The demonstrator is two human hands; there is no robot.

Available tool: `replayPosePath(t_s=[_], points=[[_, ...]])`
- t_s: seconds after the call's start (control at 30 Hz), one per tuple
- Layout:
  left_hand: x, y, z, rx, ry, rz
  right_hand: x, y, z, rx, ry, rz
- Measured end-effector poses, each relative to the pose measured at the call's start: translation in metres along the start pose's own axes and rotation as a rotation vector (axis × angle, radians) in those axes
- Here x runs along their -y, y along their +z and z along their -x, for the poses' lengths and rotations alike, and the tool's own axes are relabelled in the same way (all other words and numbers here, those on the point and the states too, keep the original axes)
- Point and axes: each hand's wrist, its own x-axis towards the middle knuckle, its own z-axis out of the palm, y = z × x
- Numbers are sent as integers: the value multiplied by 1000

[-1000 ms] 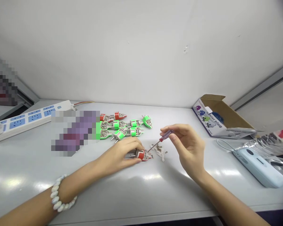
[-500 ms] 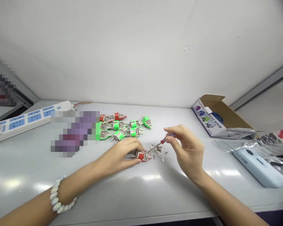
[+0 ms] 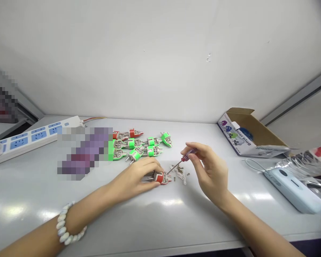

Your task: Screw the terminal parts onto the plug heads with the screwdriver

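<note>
Electric plugs [image 3: 152, 151] lie behind the screws [image 3: 178, 168] (both on the bench [image 3: 160, 217]).

Loose screws [image 3: 178, 170] block the gap between left hand [image 3: 133, 177] and right hand [image 3: 210, 171].

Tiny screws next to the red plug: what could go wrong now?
The screws lie loose on the smooth white table, so a bump from the right hand might scatter them or knock some off. The thin screwdriver has its tip close to the red plug, held by the left hand, so it could slip and poke that hand.
</note>
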Motion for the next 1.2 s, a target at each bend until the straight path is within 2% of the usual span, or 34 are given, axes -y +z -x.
replayPosePath(t_s=[0.13, 0.27, 0.33, 0.5, 0.6, 0.7, 0.83, 1.0, 1.2], points=[[0, 0, 0, 5, -1, -6, 0, -3, 0, 109, 11, 2], [0, -1, 0, 15, -4, -9, -1, -5, 0, 57, -67, 268], [0, -1, 0, 20, -8, -9, 0, -6, -2, 83, -58, 327], [0, -1, 0, 13, 4, -1, 3, -12, -8, 230, -82, 320], [0, -2, -1, 22, 9, 2, 3, -13, -9, 210, -129, 376], [0, -2, -1, 28, 8, 9, 4, -14, -8, 192, -108, 368], [0, -2, -1, 23, 16, 6, 6, -16, -9, 272, -103, 327], [1, -2, -1, 23, 15, -3, 8, -17, -12, 247, -111, 394], [-1, -3, -1, 24, 14, 8, 9, -19, -13, 324, -138, 391]])
